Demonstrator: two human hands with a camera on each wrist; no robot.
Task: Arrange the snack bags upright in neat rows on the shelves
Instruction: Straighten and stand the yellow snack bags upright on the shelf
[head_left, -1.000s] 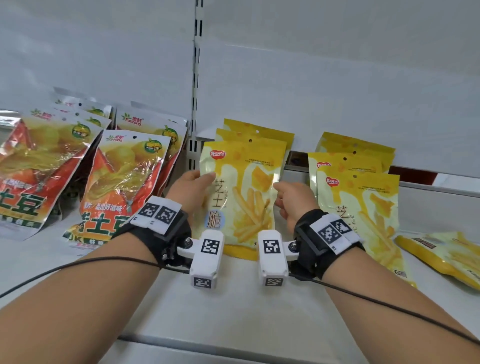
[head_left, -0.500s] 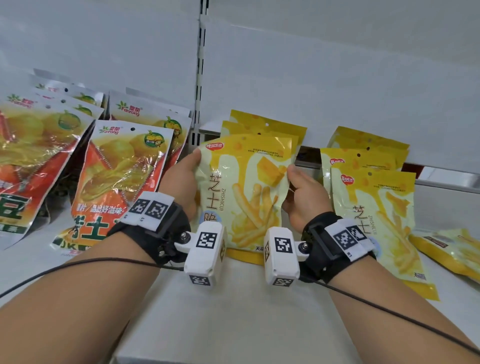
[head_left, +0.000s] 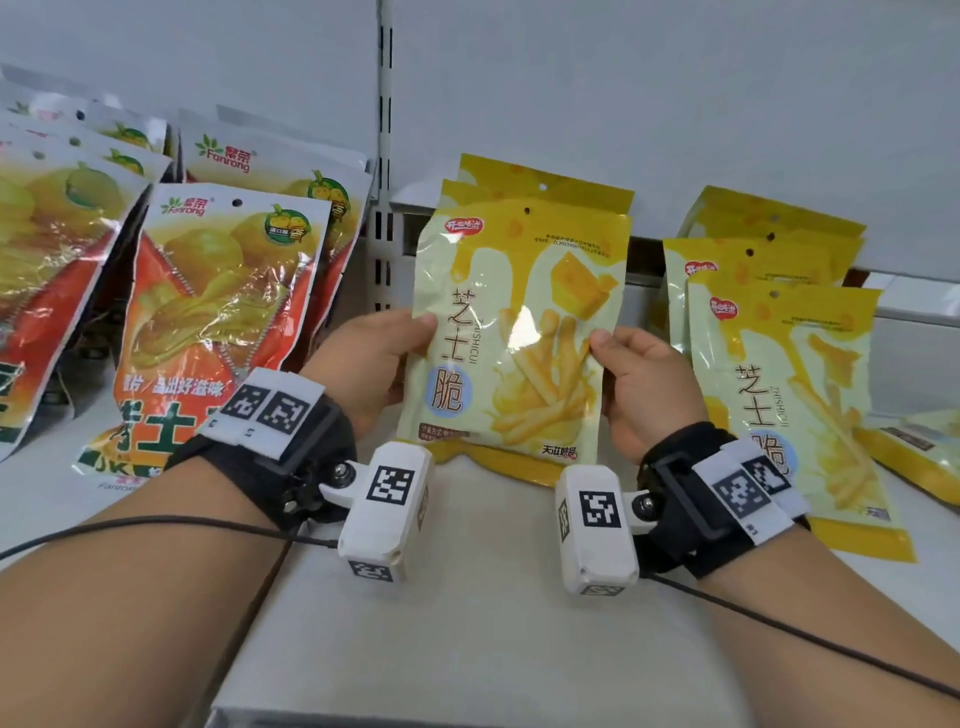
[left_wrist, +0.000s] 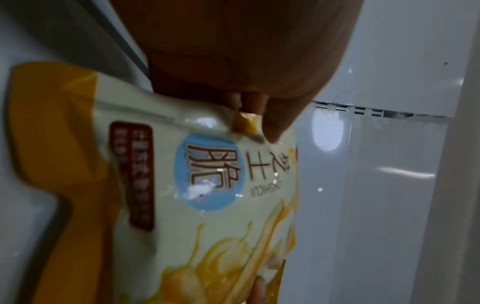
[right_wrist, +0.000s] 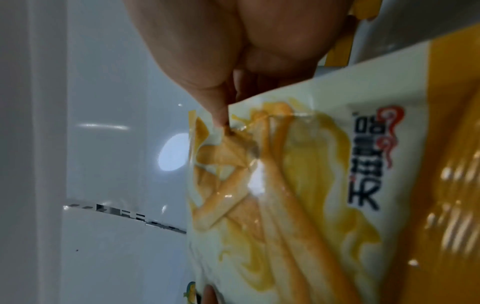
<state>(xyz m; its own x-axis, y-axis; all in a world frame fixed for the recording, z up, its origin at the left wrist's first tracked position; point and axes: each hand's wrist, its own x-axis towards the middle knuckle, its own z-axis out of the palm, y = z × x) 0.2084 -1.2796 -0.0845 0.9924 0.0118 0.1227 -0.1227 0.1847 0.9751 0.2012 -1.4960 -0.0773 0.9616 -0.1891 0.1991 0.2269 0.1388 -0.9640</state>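
Note:
A yellow cheese-stick snack bag (head_left: 514, 332) stands upright at the middle of the white shelf (head_left: 493, 597), in front of two more of the same kind. My left hand (head_left: 374, 358) pinches its left edge, thumb on the front (left_wrist: 272, 123). My right hand (head_left: 634, 374) pinches its right edge (right_wrist: 221, 119). The same bag fills the left wrist view (left_wrist: 207, 195) and the right wrist view (right_wrist: 298, 195). A second row of yellow bags (head_left: 779, 374) stands to the right.
Orange and red potato-chip bags (head_left: 218, 312) lean in rows on the left. One yellow bag (head_left: 919, 447) lies flat at the far right. A slotted upright (head_left: 384, 156) divides the white back wall. The shelf front is bare.
Both hands have lifted the front yellow bag slightly and straightened it upright. The head camera has moved closer.

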